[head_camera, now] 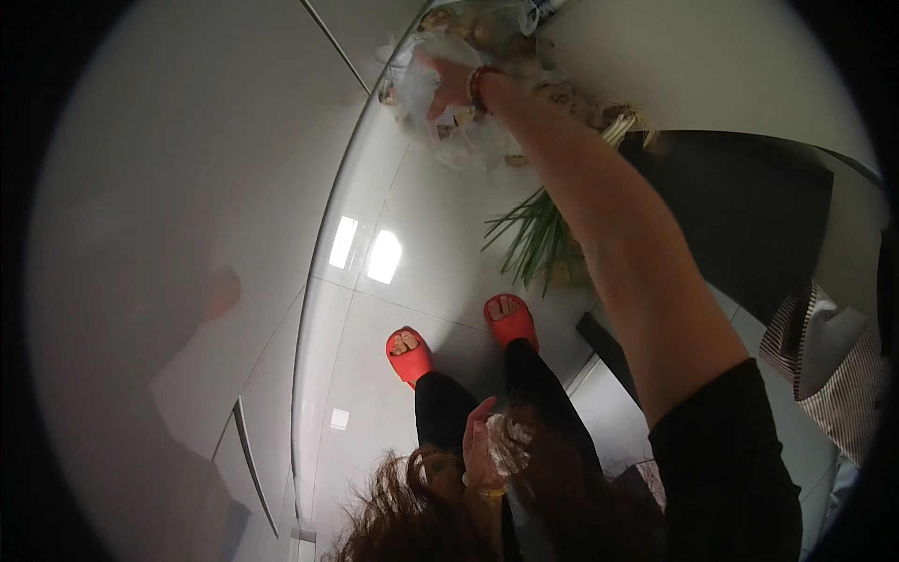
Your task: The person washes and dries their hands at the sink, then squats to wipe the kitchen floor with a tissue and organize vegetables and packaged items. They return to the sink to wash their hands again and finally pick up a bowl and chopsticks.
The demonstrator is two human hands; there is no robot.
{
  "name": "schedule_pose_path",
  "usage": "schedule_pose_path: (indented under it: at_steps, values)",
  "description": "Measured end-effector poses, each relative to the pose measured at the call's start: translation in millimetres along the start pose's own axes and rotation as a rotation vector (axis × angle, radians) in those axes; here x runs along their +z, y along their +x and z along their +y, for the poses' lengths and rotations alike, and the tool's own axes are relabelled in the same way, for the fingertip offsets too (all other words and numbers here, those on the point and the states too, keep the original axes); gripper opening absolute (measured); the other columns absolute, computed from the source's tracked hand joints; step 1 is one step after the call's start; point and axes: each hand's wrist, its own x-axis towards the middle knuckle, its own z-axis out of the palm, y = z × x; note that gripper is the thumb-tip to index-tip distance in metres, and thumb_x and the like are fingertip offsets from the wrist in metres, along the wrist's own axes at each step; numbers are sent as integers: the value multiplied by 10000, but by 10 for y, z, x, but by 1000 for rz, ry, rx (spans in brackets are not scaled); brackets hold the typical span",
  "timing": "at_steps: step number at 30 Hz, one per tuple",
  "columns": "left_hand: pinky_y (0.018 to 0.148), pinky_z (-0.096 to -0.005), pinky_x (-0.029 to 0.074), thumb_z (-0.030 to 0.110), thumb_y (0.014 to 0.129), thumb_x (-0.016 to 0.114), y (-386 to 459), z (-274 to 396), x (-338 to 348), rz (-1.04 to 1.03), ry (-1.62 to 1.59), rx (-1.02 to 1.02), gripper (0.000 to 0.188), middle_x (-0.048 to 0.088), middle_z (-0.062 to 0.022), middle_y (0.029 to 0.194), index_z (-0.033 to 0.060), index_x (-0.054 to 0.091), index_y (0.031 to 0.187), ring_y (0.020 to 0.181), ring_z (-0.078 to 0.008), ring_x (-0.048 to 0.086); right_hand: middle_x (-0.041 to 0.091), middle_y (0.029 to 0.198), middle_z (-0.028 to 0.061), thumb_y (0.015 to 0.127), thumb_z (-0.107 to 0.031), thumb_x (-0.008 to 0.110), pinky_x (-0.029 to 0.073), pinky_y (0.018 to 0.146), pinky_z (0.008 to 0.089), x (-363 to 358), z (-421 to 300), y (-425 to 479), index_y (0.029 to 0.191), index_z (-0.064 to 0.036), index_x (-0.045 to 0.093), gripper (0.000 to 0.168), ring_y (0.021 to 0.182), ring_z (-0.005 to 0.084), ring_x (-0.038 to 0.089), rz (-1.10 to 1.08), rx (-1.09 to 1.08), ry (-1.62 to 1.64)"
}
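Note:
My right arm stretches far forward, and my right hand [449,81] is blurred in a translucent plastic bag [460,144] on the floor. The bag's film covers its fingers, so their grip is hard to make out. Brownish, root-like produce [484,28] lies behind and beside the bag. My left hand [477,449] is close to my body, fingers curled against a crumpled whitish object [509,444]. Loose hair partly covers that object. Beneath my right forearm lies a bunch of green onions, its roots [625,123] on one side and green leaves [537,235] on the other.
Glossy white cabinet fronts [211,175] with a long handle [254,464] rise on the left. My feet, in red slippers [411,358], stand on pale tiles [393,309]. To the right are a dark panel [744,211] and a striped cloth [836,386]. Something yellowish [570,274] lies by the onion leaves.

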Motion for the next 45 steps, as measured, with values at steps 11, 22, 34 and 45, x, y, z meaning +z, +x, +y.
schedule_pose_path:
  at_steps: [11, 22, 34, 45]
  values:
    - [749, -361, 579, 397, 1003, 487, 176, -32, -79, -243, -144, 6, 563, 677, -86, 1023, 19, 377, 1404, 866, -191, 677, 654, 1218, 117, 872, -67, 503, 493, 972, 343, -518, -584, -639, 1254, -104, 628, 404, 1123, 230, 622, 184, -19, -120]
    - [732, -383, 581, 388, 998, 499, 247, 37, 125, -213, -171, -41, 538, 667, -105, 986, 12, 407, 1371, 809, -219, 673, 686, 1023, 99, 897, 3, 489, 538, 865, 304, -226, -311, -795, 1064, -35, 689, 264, 951, 193, 656, 304, -209, 1104]
    - [711, -265, 473, 331, 1036, 427, 227, 148, 293, -22, 271, 131, 395, 640, -62, 951, 7, 572, 1210, 735, -119, 554, 493, 1374, 84, 948, -339, 541, 535, 910, 491, 332, 150, -1109, 1360, -83, 486, 489, 1277, 272, 476, 506, 64, 1475]
    - [584, -267, 453, 213, 895, 680, 1326, 831, 1192, 181, 1434, 726, 226, 582, -39, 667, 34, 701, 1032, 623, -95, 569, 356, 1495, 106, 994, -552, 358, 566, 856, 503, 49, 154, -1518, 1460, -67, 332, 672, 1314, 342, 448, 264, -22, 1515]
